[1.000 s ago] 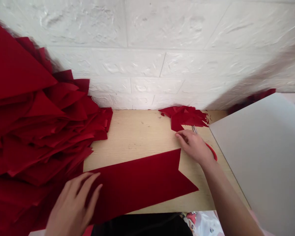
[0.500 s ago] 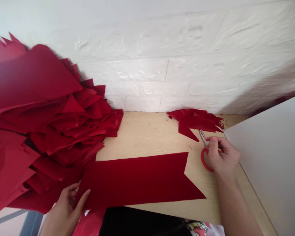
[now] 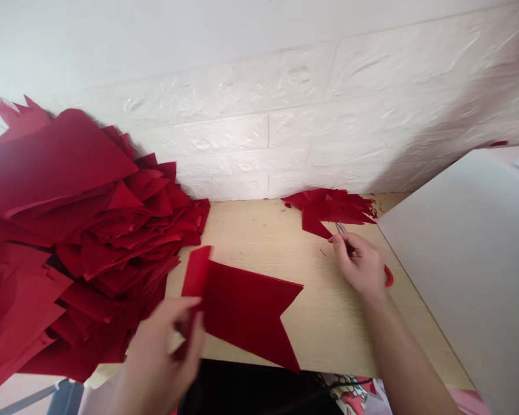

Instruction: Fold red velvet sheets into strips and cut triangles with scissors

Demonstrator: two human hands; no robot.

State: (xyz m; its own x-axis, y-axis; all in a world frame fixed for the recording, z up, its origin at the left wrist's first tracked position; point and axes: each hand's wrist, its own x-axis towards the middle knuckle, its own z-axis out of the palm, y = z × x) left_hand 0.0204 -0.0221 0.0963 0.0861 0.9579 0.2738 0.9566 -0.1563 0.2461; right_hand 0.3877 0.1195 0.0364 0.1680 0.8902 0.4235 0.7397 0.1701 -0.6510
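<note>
In my left hand (image 3: 166, 346), blurred by motion, is one end of a red sheet (image 3: 251, 311) that could be stiff cloth or paper. The sheet's left end folds upward above my fingers; its right end has a V-shaped notch and hangs over the table's near edge. My right hand (image 3: 361, 262) is closed around a pair of scissors (image 3: 388, 275) with red handles. The blade tips poke out beyond my fingers, and my palm covers the middle. Near my thumb is a pointed corner of the red offcuts (image 3: 335, 206) by the wall.
A tall, loose pile of red sheets (image 3: 104, 225) fills the left side. A white panel (image 3: 467, 248) stands at the right edge of the wooden table (image 3: 242, 230). Behind is a white brick-patterned wall (image 3: 225, 132). Something black (image 3: 251, 392) lies below the near edge.
My left hand has moved right, lifting and folding the sheet's left end, and the notched end has swung downward. My right hand has shifted left along the scissors, whose handle now shows at its right.
</note>
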